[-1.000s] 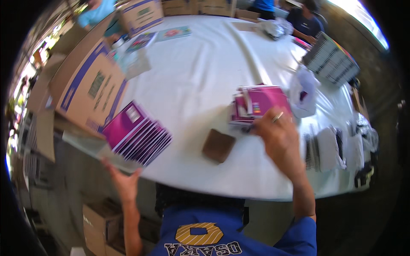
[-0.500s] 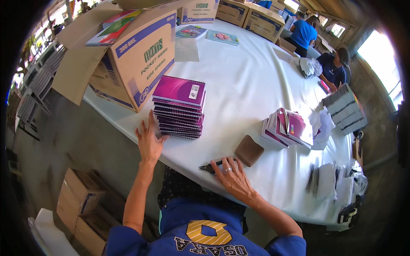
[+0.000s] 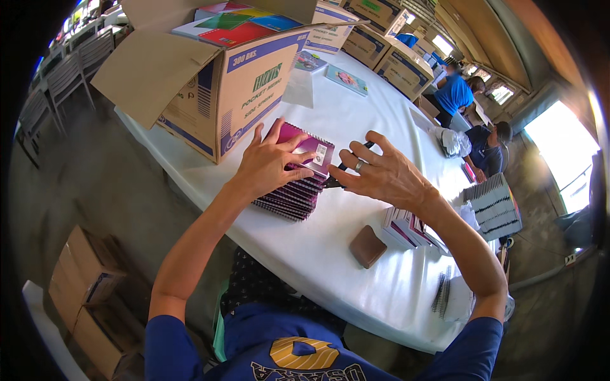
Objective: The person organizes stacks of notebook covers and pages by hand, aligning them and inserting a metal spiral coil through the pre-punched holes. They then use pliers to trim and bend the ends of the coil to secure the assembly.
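A stack of spiral notebooks [image 3: 292, 198] with purple covers stands near the table's front edge. My left hand [image 3: 270, 162] lies over its top notebook [image 3: 311, 149], fingers across the cover and around its left edge, gripping it. In my right hand [image 3: 387, 171] is a pair of black-handled pliers [image 3: 333, 182], its dark jaws at the right edge of the stack by the spiral side. My fingers partly hide the handles, and the jaw tips cannot be made out.
Left of the stack stands an open carton [image 3: 254, 95] holding colourful notebooks. A brown block [image 3: 367, 246] lies near the front edge. More purple notebooks [image 3: 406, 227] sit behind my right forearm. Loose wire spirals [image 3: 441, 292] lie at right. Two people work farther along the table.
My right hand has lifted the pliers from the table edge to the stack. My left hand has moved from the stack's side onto its top notebook. The view has shifted.
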`<state>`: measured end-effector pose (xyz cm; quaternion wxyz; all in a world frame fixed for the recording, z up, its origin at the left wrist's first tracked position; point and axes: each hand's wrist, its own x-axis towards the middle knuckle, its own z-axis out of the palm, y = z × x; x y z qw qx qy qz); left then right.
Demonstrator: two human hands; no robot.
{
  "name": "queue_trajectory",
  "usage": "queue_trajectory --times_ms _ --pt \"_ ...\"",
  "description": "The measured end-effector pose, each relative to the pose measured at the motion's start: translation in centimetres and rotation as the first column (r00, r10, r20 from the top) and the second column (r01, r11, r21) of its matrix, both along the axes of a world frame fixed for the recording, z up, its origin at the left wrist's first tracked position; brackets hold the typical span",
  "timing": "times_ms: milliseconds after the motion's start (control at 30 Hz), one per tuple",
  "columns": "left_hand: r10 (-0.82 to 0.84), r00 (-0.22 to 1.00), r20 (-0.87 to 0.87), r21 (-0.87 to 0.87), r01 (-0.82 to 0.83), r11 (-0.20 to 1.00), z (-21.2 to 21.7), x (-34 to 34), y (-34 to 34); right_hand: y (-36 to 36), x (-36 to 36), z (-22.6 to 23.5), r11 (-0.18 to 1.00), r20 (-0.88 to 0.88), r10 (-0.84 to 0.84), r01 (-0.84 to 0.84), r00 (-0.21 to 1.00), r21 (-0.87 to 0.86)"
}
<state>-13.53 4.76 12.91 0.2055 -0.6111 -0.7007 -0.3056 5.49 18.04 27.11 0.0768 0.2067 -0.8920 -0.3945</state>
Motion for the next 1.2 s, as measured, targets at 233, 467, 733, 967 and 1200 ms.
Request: queue_trajectory --times_ms 233,467,733,967,1200 --pt "-0.045 0.989 0.143 -0.054 0.053 0.997 -0.4 0.0 -0.2 -0.3 -0.8 -0.8 0.993 0.085 0.012 -0.021 0.996 0.113" --pt "-0.012 0.994 0.112 -0.057 0.019 0.998 -0.7 0.3 -0.3 -2.5 -0.2 -1.4 0.966 0.040 -0.256 0.258 0.966 -0.024" --pt "-0.033 0.988 0.150 -0.042 0.040 0.998 -0.6 0.3 -0.3 0.1 -0.3 -1.8 0.994 0.097 0.041 -0.050 0.994 0.092" --pt "-0.023 0.989 0.146 -0.059 0.031 0.998 -0.7 0.3 -0.3 -0.7 0.1 -1.5 0.992 0.072 0.097 -0.102 0.993 0.073" --pt "-0.036 0.992 0.122 -0.032 0.040 0.999 -0.9 0.3 -0.1 -3.3 0.8 -4.7 0.913 0.191 -0.404 0.406 0.895 0.029"
